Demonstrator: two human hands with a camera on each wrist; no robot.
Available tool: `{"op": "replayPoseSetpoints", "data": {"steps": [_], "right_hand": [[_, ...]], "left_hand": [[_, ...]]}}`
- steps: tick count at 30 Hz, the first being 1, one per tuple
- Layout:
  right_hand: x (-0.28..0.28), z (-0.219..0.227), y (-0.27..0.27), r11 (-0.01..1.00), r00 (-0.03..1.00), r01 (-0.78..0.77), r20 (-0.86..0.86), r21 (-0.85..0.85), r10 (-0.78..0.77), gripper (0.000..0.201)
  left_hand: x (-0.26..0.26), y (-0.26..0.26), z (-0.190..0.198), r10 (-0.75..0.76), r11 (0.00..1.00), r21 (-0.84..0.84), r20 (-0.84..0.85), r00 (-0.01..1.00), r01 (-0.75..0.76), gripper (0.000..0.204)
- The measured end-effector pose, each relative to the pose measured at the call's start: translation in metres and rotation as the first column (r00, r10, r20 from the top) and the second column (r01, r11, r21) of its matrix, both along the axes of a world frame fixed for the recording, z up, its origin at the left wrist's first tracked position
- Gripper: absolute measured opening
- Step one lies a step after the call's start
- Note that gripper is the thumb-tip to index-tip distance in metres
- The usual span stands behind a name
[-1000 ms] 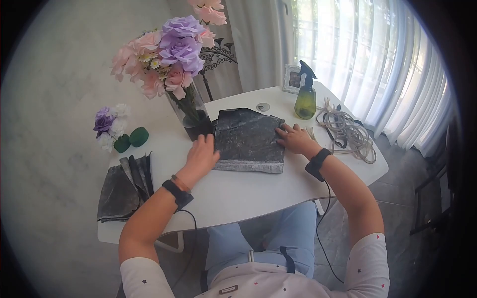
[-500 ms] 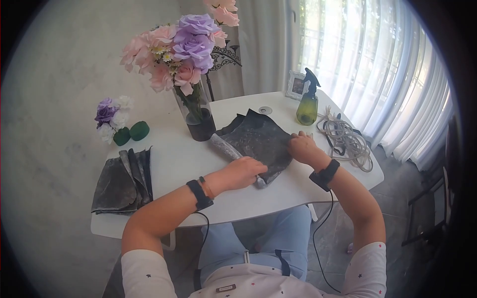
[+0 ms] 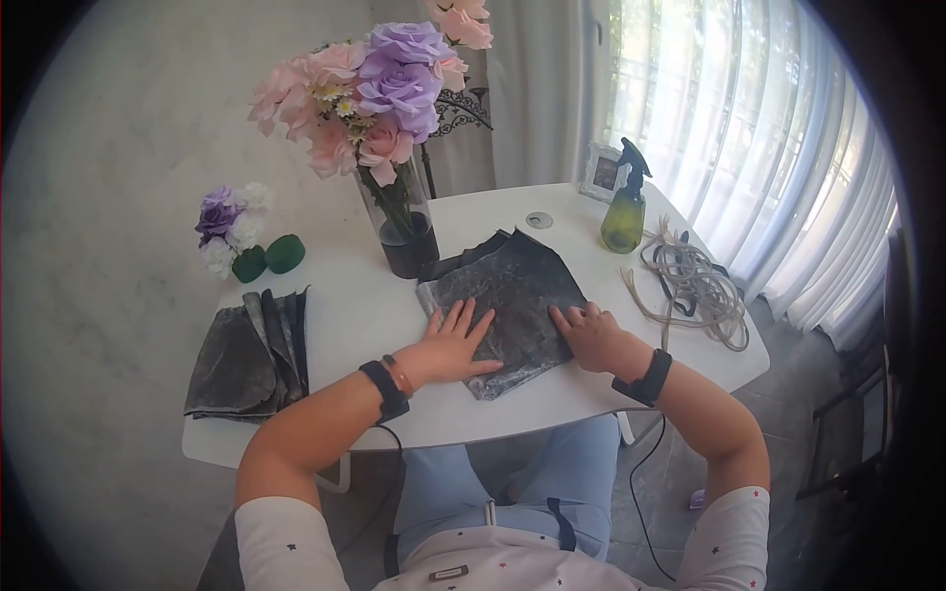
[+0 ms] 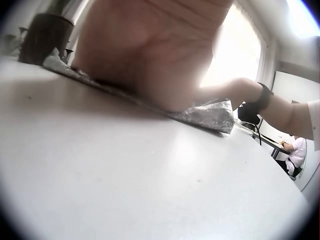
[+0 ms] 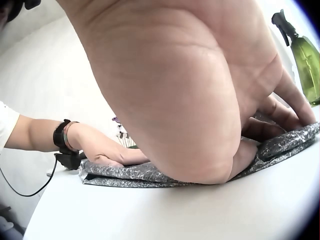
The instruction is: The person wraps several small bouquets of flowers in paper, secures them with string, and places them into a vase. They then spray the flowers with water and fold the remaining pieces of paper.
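Observation:
A folded dark grey sheet point(image 3: 522, 295), mottled and leather-like with a paler underside, lies at an angle on the white table point(image 3: 365, 325). My left hand point(image 3: 448, 350) rests flat on its near left part, fingers spread. At the right edge of the sheet, my right hand point(image 3: 596, 340) presses down with its fingertips. In the right wrist view the thumb and fingers of that hand point(image 5: 185, 95) touch the sheet's layered edge point(image 5: 135, 175). The left wrist view has the palm point(image 4: 145, 50) low over the sheet, hiding most of it.
A second folded dark sheet point(image 3: 236, 364) lies at the left, below white and purple flowers point(image 3: 232, 227). Behind my left hand stands a glass vase point(image 3: 409, 246) of large flowers. A green spray bottle point(image 3: 624, 222), picture frame point(image 3: 601, 172) and coiled cords point(image 3: 695, 291) are at the right.
The folded sheet has been turned from square-on to an angle. My left hand has moved from the sheet's left side, gripped its near edge, then spread flat on top.

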State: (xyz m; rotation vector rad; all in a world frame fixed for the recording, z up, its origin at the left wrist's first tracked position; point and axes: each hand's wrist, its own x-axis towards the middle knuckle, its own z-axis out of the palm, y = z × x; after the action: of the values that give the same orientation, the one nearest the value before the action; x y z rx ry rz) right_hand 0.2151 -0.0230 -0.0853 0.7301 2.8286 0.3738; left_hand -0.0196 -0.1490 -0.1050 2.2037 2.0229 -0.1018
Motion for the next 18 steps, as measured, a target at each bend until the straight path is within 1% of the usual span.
{"op": "replayPoseSetpoints", "data": {"steps": [1, 3, 4, 6, 7, 11, 12, 13, 14, 15, 16, 17, 18], "right_hand": [[0.001, -0.001, 0.0, 1.0, 1.0, 0.013, 0.007, 0.016, -0.013, 0.066], [0.003, -0.003, 0.002, 1.0, 1.0, 0.003, -0.015, 0.02, -0.003, 0.066], [0.004, -0.005, 0.002, 1.0, 0.999, -0.015, -0.038, 0.025, 0.015, 0.065], [0.004, -0.008, 0.002, 1.0, 0.999, -0.01, -0.043, 0.027, 0.011, 0.065], [0.004, -0.008, 0.002, 0.999, 0.999, -0.006, -0.053, 0.034, 0.008, 0.065], [0.003, -0.012, 0.001, 0.998, 0.998, -0.005, -0.058, 0.066, 0.009, 0.065], [0.003, -0.012, 0.001, 0.998, 0.998, -0.001, -0.059, 0.07, 0.005, 0.065], [0.003, -0.012, 0.0, 0.997, 0.998, 0.001, -0.059, 0.074, 0.004, 0.065], [0.003, -0.013, 0.0, 0.997, 0.998, -0.001, -0.06, 0.074, 0.006, 0.065], [0.002, -0.013, -0.001, 0.997, 0.998, 0.011, -0.059, 0.079, -0.006, 0.065], [0.002, -0.013, -0.002, 0.996, 0.998, 0.023, -0.058, 0.084, -0.018, 0.064], [0.002, -0.014, -0.001, 0.996, 0.998, 0.021, -0.059, 0.085, -0.016, 0.064], [0.003, -0.017, 0.001, 0.997, 0.997, 0.012, -0.082, 0.073, -0.006, 0.064]], "left_hand": [[0.0, 0.002, 0.003, -0.006, 1.0, 0.0, 0.002, 1.0, 0.006, 0.084], [-0.004, 0.01, 0.015, 0.086, 0.984, -0.158, -0.021, 0.996, -0.088, 0.089], [-0.012, 0.015, 0.014, 0.083, 0.983, -0.161, -0.018, 0.996, -0.085, 0.089], [-0.036, 0.026, 0.005, 0.263, 0.957, -0.129, 0.021, 0.965, -0.258, 0.09], [-0.044, 0.03, 0.006, 0.304, 0.944, -0.139, 0.027, 0.952, -0.298, 0.092], [-0.049, 0.04, 0.001, 0.344, 0.935, -0.084, -0.009, 0.939, -0.344, 0.09], [-0.041, 0.043, -0.002, 0.324, 0.944, -0.014, -0.161, 0.932, -0.33, 0.086], [-0.03, 0.044, -0.001, 0.308, 0.95, 0.052, -0.308, 0.9, -0.307, 0.082], [-0.015, 0.042, -0.003, 0.165, 0.979, 0.164, -0.313, 0.935, -0.118, 0.078], [0.006, 0.036, 0.003, 0.02, 0.96, 0.27, -0.336, 0.942, 0.076, 0.075], [0.029, 0.029, 0.012, -0.14, 0.965, 0.203, -0.137, 0.981, 0.166, 0.074], [0.05, 0.022, 0.018, -0.282, 0.951, 0.156, 0.078, 0.956, 0.268, 0.073], [0.065, 0.016, 0.015, -0.339, 0.94, 0.105, 0.172, 0.925, 0.324, 0.072]]}}
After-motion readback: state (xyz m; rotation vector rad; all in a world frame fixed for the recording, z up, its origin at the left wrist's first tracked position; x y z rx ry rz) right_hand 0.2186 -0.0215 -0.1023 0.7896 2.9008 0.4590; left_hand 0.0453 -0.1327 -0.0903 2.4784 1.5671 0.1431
